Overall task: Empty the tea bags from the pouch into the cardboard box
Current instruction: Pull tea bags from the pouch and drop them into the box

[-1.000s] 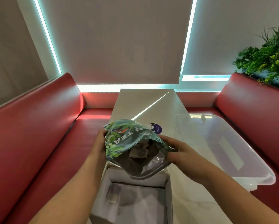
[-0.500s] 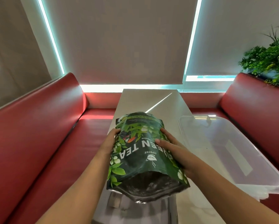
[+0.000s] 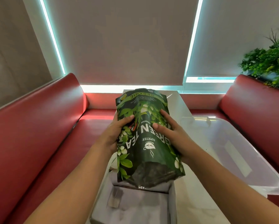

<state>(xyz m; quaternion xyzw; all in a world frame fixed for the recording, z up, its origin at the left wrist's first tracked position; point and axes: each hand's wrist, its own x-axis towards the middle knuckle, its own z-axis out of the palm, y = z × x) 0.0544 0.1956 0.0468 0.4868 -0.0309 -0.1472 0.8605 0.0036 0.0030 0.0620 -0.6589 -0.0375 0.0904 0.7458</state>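
One tea bag (image 3: 115, 198) lies in the box (image 3: 171, 199), just under the pouch (image 3: 145, 139) and its open mouth. The left hand (image 3: 117, 131) and right hand (image 3: 171, 133) clasp the upended pouch's sides. That mouth hangs near the box's far wall, so bags might spill over onto the table (image 3: 193, 191).

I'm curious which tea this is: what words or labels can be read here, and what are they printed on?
All print stands upside down on the green tea pouch.
"ORGANIC": on the yellow-green band at its upper end.
"Jasmine": small, mid-pouch.
"GREEN TEA": large white letters, partly hidden by the right hand.
"SIPSTER": beside a leaf logo.
Fine print under "ORGANIC": too blurred to read.
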